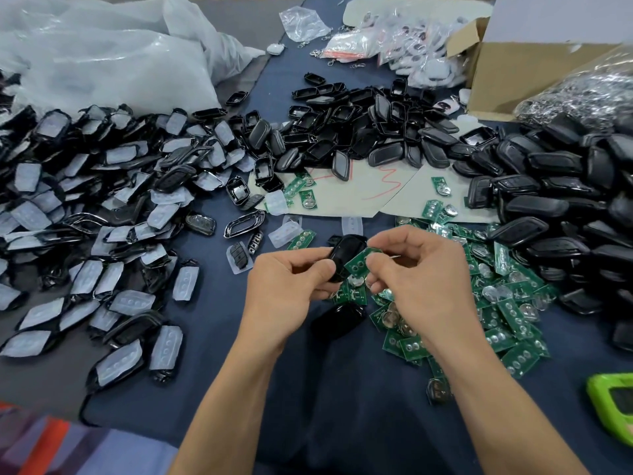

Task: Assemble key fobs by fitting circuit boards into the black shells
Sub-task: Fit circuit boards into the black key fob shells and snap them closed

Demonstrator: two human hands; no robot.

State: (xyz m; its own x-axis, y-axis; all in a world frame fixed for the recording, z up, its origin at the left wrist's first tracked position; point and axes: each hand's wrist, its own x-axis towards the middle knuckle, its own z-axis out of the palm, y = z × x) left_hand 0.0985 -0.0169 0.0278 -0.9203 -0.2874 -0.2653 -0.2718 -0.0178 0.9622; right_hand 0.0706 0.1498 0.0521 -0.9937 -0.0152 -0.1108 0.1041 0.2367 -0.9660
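Observation:
My left hand (287,289) grips a black shell (346,252) just above the table's middle. Against its right edge my right hand (414,279) pinches a green circuit board (358,264), tilted and touching the shell. A second black shell (339,320) lies on the dark cloth below my hands. Several loose green boards with coin cells (507,313) are heaped under and to the right of my right hand.
Shells with white rubber pads (102,207) cover the left side. Black shell halves (359,132) pile at the back centre, and finished black fobs (561,200) pile on the right. A cardboard box (507,70) and plastic bags (102,56) stand behind. A green object (613,406) lies at the right edge.

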